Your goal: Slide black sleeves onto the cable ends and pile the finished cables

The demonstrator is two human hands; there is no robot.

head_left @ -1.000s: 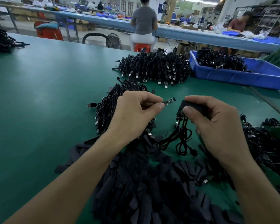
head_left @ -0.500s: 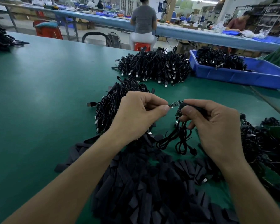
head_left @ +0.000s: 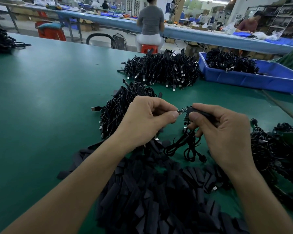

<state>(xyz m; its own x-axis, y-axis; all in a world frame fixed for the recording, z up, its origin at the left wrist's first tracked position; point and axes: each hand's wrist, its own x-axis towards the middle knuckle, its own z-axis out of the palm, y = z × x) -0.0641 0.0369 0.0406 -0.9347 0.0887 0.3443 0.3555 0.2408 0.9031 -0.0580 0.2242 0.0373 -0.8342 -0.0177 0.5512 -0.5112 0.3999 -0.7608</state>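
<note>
**Head view:** At a green work table, a sleeve is being fitted to a cable end. A small circuit board, taken to be that end, is pinched between thumb and forefinger of the left hand, with the other fingers curled in. A black sleeve is pinched between thumb and forefinger of the right hand, its mouth turned toward the board. The board's free tip is seen right at that mouth; how far it has entered cannot be told. Loops of coiled cable hang beneath the right hand, though whether they run to this same board is hidden by the fingers. A heap of loose sleeves is spread along the near edge of the table. A heap of cables is seen just behind the left hand and a larger heap farther back. More cables are held in a blue tray at the right rear.

The step in hand is judged to be the start of the insertion, with the cable not yet ready for piling. For the next move, board and sleeve need to be kept in line and pushed together until the board is covered. The left pinch will likely have to be shifted back so the sleeve is not blocked.
</note>
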